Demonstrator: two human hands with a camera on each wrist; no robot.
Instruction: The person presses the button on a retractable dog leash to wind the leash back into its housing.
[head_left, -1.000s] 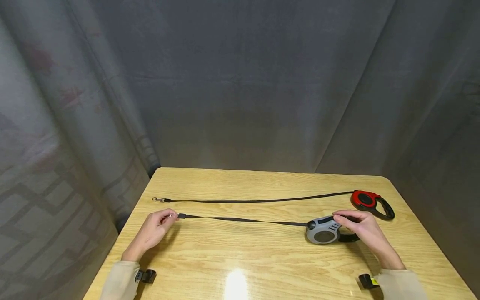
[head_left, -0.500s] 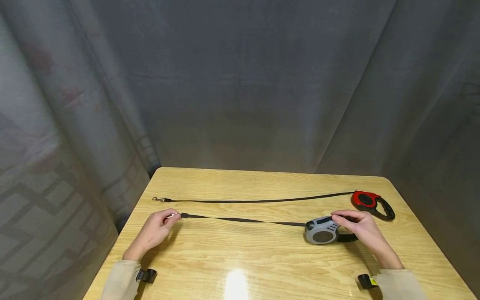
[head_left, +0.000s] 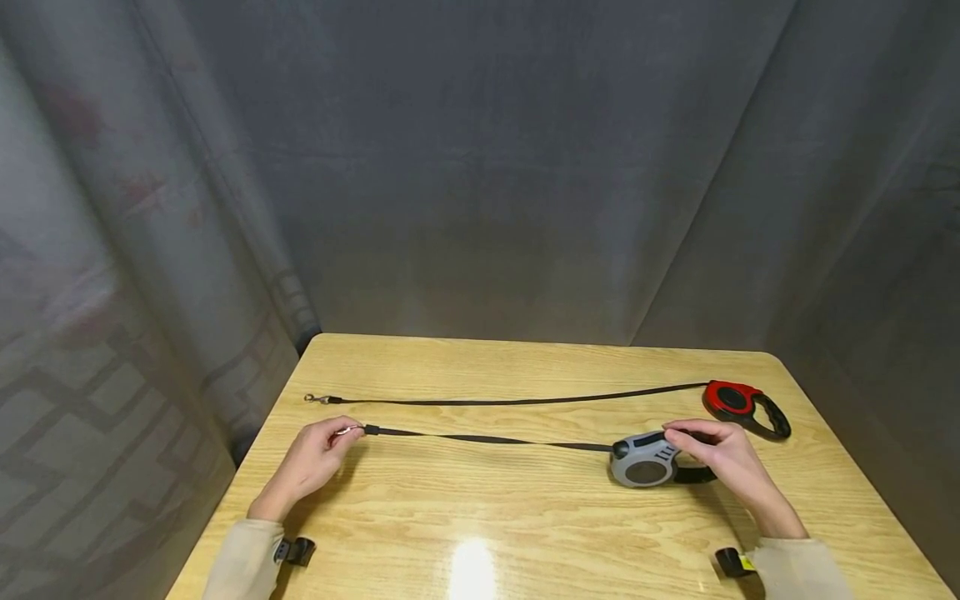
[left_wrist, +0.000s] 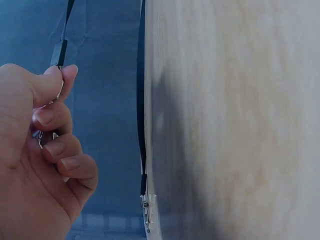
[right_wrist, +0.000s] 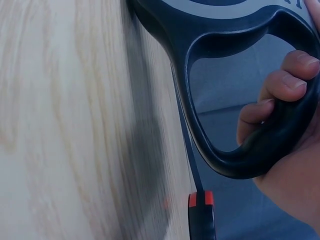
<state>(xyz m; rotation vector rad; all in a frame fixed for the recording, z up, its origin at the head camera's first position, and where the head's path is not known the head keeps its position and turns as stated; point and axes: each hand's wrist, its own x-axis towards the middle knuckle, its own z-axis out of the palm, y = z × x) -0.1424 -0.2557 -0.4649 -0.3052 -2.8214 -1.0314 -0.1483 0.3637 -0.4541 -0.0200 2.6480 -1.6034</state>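
My right hand [head_left: 723, 462] grips the black handle [right_wrist: 240, 165] of a grey retractable dog leash [head_left: 647, 468], fingers curled through its loop. A black strap [head_left: 480, 439] runs leftward from the casing, stretched nearly straight above the table. At its other end, my left hand [head_left: 311, 458] pinches the metal clip [left_wrist: 61, 90] between thumb and forefinger, the other fingers curled; part of the clip is hidden in the hand. Behind lies a second retractable leash [head_left: 729, 400], red and black, its strap [head_left: 480, 403] extended to the left and ending in a metal clip [head_left: 317, 399].
The wooden table [head_left: 450, 500] bears both leashes, and a light glare shows near its front. Grey curtains [head_left: 480, 183] hang behind it and at both sides. A wrist-worn camera [head_left: 296, 551] juts inward from the left sleeve, another camera [head_left: 731, 562] from the right.
My left hand, with the clip, has shifted very slightly right. The grey leash casing has edged slightly left. Both hands keep their hold, and the red leash stays put.
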